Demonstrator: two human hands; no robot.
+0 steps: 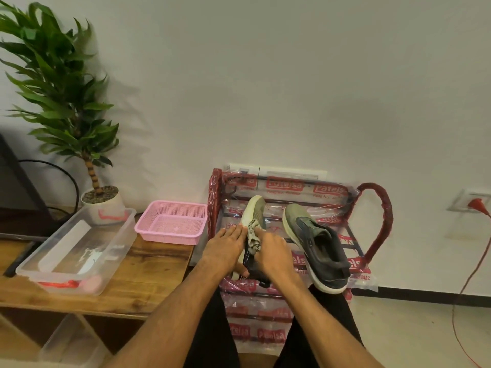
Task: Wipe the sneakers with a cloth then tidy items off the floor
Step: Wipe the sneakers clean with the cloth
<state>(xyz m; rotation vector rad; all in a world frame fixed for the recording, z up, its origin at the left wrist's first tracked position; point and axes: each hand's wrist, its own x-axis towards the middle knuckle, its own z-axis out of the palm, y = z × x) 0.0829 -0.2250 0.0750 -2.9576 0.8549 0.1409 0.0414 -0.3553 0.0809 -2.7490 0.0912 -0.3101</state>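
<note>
Two grey-green sneakers with white soles sit on a plastic-wrapped red rack against the wall. My left hand holds the left sneaker by its side, fingers laid along the sole and thumb underneath. My right hand grips a small patterned cloth and presses it onto that sneaker's upper. The right sneaker lies tilted beside it, opening facing me, untouched.
A wooden table on the left carries a clear plastic tub and a pink basket. A potted plant stands behind them. A red cable runs from a wall socket down to the floor at right.
</note>
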